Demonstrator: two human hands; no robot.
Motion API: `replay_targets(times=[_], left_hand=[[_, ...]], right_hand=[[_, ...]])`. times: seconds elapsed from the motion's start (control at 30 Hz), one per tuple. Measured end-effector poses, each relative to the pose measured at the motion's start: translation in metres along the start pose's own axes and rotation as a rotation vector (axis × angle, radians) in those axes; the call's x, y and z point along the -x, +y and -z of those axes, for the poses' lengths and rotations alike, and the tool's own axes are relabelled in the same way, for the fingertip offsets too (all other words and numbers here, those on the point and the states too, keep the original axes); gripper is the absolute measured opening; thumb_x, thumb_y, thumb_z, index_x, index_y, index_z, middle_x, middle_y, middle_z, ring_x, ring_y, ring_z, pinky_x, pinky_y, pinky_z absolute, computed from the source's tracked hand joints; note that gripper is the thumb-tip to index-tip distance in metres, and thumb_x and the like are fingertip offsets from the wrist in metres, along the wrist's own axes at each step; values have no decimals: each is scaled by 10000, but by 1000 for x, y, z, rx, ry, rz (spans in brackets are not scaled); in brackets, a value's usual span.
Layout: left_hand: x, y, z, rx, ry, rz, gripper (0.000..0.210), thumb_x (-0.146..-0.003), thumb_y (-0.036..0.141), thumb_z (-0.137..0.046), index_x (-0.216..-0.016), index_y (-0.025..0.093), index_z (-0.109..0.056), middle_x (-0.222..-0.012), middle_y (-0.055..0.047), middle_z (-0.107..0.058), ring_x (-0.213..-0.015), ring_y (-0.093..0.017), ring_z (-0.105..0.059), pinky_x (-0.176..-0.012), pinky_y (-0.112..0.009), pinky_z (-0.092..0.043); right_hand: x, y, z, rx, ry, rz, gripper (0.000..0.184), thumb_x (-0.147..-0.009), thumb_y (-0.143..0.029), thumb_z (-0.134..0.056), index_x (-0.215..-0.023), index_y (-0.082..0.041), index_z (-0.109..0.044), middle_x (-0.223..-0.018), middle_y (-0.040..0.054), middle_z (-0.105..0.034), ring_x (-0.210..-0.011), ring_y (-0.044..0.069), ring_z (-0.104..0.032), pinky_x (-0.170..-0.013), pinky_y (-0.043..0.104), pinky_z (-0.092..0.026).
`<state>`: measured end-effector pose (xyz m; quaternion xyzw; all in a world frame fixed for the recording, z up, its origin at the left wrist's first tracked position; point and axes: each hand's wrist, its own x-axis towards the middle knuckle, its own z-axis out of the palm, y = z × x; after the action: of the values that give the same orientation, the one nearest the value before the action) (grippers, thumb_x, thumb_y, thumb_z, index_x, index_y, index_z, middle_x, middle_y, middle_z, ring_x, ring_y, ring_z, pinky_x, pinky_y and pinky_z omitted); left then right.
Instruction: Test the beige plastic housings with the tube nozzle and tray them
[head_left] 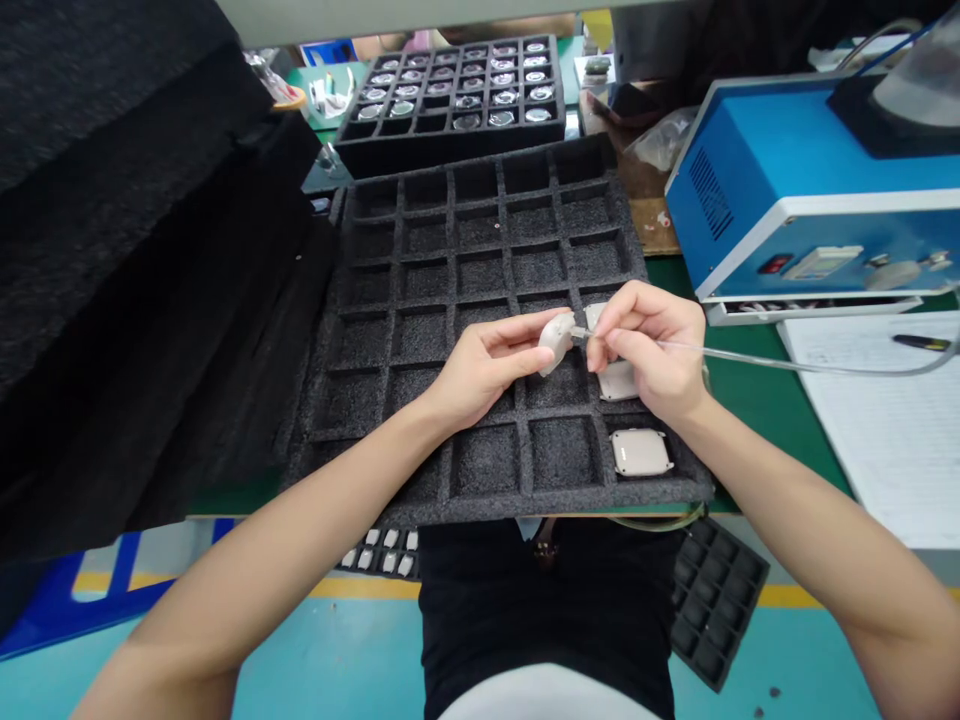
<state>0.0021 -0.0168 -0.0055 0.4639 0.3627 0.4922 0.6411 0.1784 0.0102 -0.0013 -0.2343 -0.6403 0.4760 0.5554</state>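
Between the thumb and fingers of my left hand is a pale watch case, tilted on its edge. My right hand pinches the end of a clear thin tube, whose tip meets or nearly touches the case's side. Both hands are above a black foam tray with square compartments. In its front right compartment lies a beige square watch case. Another pale case sits in the compartment behind it, partly covered by my right hand.
A blue machine stands at the right, beside paper sheets with a black pen. Behind the tray is a second foam tray holding several round watch parts. Black foam sheets are stacked high on the left.
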Motion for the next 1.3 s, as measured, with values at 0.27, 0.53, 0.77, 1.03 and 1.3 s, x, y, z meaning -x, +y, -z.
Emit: replay_targets(times=[0.27, 0.53, 0.77, 1.03, 1.3], left_hand=[[0, 2, -1, 13, -4, 8, 368, -660, 233, -782, -1025, 224, -731, -1039, -31, -737, -1039, -229, -646, -1021, -375, -403], [1, 1, -1, -5, 2, 4, 377, -654, 227, -786, -1027, 225, -729, -1042, -29, -737, -1045, -234, -645, -1013, -380, -412], [0, 1, -1, 3, -6, 2, 377, -657, 227, -786, -1030, 226, -729, -1054, -32, -734, -1063, -238, -638, -1017, -377, -406], [0, 2, -1, 25, -15, 1, 369, -658, 224, -789, -1023, 228, -732, -1049, -31, -736, -1041, -223, -645, -1012, -356, -408], [-1, 2, 0, 19, -30, -8, 376, -664, 228, -785, -1035, 227, -727, -1054, -34, -734, -1042, -228, -644, -1007, -366, -409]], right_hand=[[0, 0, 1, 14, 14, 13, 96, -729, -110, -526, -666, -165, -574, -473, -29, -566, -394, 89, -497, -413, 212, -389], [0, 0, 1, 5, 7, 9, 97, -735, -112, -535, -667, -164, -582, -477, -28, -565, -398, 87, -496, -422, 214, -400], [0, 1, 1, 9, 3, 12, 89, -728, -115, -536, -666, -161, -580, -476, -25, -569, -401, 92, -505, -418, 213, -394], [0, 0, 2, 25, 18, 3, 81, -714, -124, -534, -653, -166, -567, -464, -27, -566, -389, 94, -497, -405, 214, -388], [0, 0, 1, 22, 11, 4, 77, -723, -133, -545, -657, -163, -571, -470, -27, -570, -390, 91, -498, -410, 210, -394]])
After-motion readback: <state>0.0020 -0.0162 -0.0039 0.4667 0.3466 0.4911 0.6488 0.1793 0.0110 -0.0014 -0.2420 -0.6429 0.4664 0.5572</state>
